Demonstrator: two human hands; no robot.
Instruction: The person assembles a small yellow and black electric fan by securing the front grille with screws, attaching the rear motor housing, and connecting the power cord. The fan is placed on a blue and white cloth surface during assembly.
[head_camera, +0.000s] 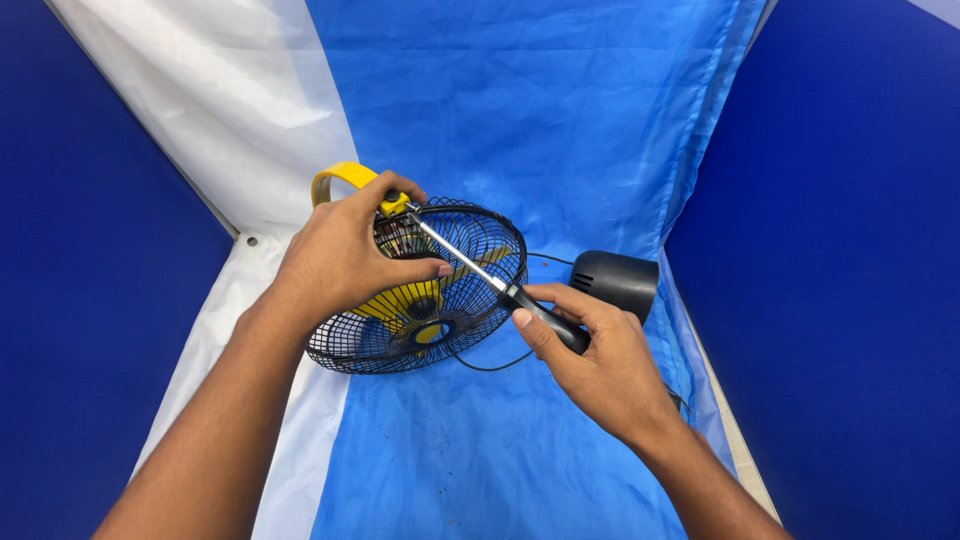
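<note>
On the left side, the left hand (340, 255) is closed over the upper rim of a small round fan with a black wire cage and yellow blades (420, 300), which lies tilted on a blue and white plastic sheet (520, 110). A curved yellow plastic bracket (340, 180) rises behind the hand. Near the fingertips, the thin metal shaft of a black-handled screwdriver (510, 292) meets a yellow fitting on the rim; the tip itself is probably hidden there. The right hand (595, 360) is clamped around the handle. Just beyond it sits a black rounded plastic housing (615, 280), with a thin black cord (490, 362) under the cage.
</note>
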